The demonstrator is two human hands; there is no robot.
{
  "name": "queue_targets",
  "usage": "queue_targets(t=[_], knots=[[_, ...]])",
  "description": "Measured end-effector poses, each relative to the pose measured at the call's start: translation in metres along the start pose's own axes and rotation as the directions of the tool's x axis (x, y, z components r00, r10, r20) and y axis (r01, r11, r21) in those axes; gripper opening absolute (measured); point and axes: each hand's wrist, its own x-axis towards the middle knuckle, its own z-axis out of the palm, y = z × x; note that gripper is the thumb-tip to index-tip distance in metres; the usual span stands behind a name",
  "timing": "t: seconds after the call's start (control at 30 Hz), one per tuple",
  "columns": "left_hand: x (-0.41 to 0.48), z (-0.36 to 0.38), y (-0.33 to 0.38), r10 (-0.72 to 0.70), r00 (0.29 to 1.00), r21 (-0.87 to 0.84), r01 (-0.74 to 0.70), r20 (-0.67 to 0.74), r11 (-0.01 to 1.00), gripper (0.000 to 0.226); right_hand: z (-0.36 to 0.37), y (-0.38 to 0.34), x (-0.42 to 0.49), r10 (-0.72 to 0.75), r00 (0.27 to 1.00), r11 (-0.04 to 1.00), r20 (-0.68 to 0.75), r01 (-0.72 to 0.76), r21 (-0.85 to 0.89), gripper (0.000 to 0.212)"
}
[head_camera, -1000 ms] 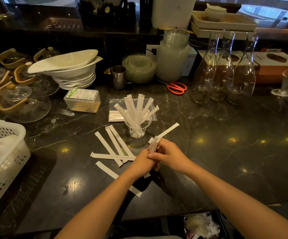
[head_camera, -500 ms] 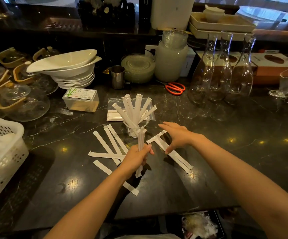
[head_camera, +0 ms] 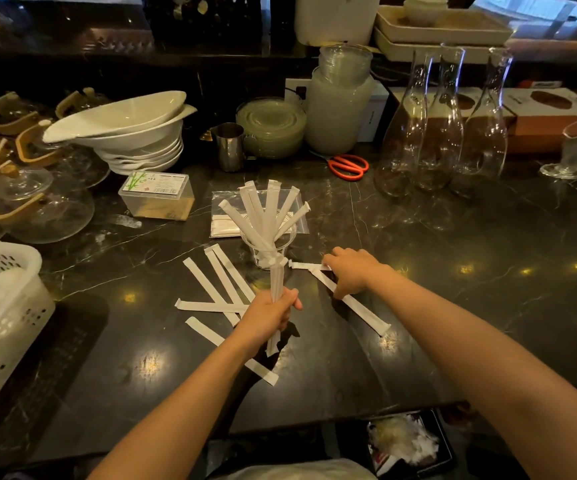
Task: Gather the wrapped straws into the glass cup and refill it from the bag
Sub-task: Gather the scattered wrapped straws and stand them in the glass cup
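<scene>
The right hand (head_camera: 353,271) covered the middle of the straws on the counter (head_camera: 347,299), so their count there could not be told. The glass cup (head_camera: 269,249) was partly hidden behind the held bundle (head_camera: 276,282). The white basket (head_camera: 0,306) was cut off at the left edge

Hands parted: left hand (head_camera: 270,315) kept bundle (head_camera: 276,284); right hand (head_camera: 351,270) now on counter straws (head_camera: 353,301).

Single head-worn view
Wide-angle, it looks forward and down, close over the dark counter (head_camera: 418,306) and both forearms
</scene>
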Motion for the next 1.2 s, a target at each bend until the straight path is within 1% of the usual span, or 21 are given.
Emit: queue_targets(t=[0.13,0.33,0.53,0.7,0.77,0.8,0.83,0.9,0.93,0.97,1.0,1.07,1.13,1.17,1.2], knots=[[0.003,0.004,0.002,-0.013,1.000,-0.002,0.013,0.016,1.000,0.032,0.001,-0.005,-0.005,0.021,1.000,1.000,0.014,-0.021,-0.007,0.053],[0.005,0.007,0.002,-0.020,1.000,0.027,0.019,0.024,0.999,0.031,0.000,-0.014,-0.010,0.068,0.998,0.998,0.019,-0.068,-0.005,0.038],[0.006,0.007,0.001,-0.030,0.999,0.022,0.030,0.025,0.999,0.031,0.002,-0.018,-0.011,0.105,0.994,0.992,0.040,-0.107,0.064,0.033],[0.006,0.005,0.001,-0.034,0.999,0.006,0.034,0.015,0.999,0.025,0.002,-0.018,-0.014,0.093,0.994,0.991,0.056,-0.098,0.090,0.030],[0.006,0.003,0.001,-0.020,1.000,-0.009,0.020,0.009,1.000,0.021,-0.001,-0.018,-0.018,0.060,0.996,0.990,0.063,-0.068,0.125,0.020],[0.006,0.002,0.002,-0.005,1.000,-0.012,0.006,0.004,1.000,0.018,-0.003,-0.017,-0.020,0.037,0.998,0.987,0.053,-0.045,0.156,0.011],[0.007,0.000,0.003,0.012,1.000,-0.009,-0.012,-0.004,1.000,0.014,-0.005,-0.018,-0.022,0.007,1.000,0.980,0.029,-0.013,0.198,0.007],[0.006,-0.003,0.004,0.045,0.999,0.004,-0.045,-0.015,0.999,0.009,-0.014,-0.020,-0.029,-0.052,0.998,0.951,-0.043,0.063,0.302,0.024],[0.005,-0.004,0.004,0.063,0.998,0.009,-0.063,-0.014,0.998,0.012,-0.020,-0.022,-0.034,-0.081,0.993,0.929,-0.085,0.106,0.355,0.028],[0.004,-0.005,0.005,0.076,0.997,0.008,-0.076,-0.008,0.997,0.017,-0.026,-0.026,-0.040,-0.101,0.987,0.905,-0.122,0.142,0.401,0.029],[0.004,-0.006,0.006,0.085,0.996,0.001,-0.085,0.001,0.996,0.021,-0.033,-0.030,-0.045,-0.113,0.981,0.878,-0.156,0.172,0.447,0.024],[0.002,-0.007,0.010,0.095,0.995,-0.026,-0.094,0.018,0.995,0.026,-0.045,-0.038,-0.055,-0.129,0.971,0.802,-0.200,0.221,0.555,0.005],[-0.001,-0.010,0.016,0.120,0.992,-0.061,-0.118,0.031,0.991,0.028,-0.055,-0.049,-0.064,-0.170,0.960,0.697,-0.224,0.278,0.661,0.012],[-0.002,-0.012,0.019,0.139,0.990,-0.084,-0.137,0.029,0.987,0.029,-0.059,-0.054,-0.066,-0.193,0.954,0.657,-0.230,0.299,0.692,0.014],[-0.003,-0.015,0.020,0.158,0.987,-0.103,-0.155,0.023,0.982,0.030,-0.063,-0.060,-0.069,-0.213,0.946,0.637,-0.244,0.323,0.699,0.014]])
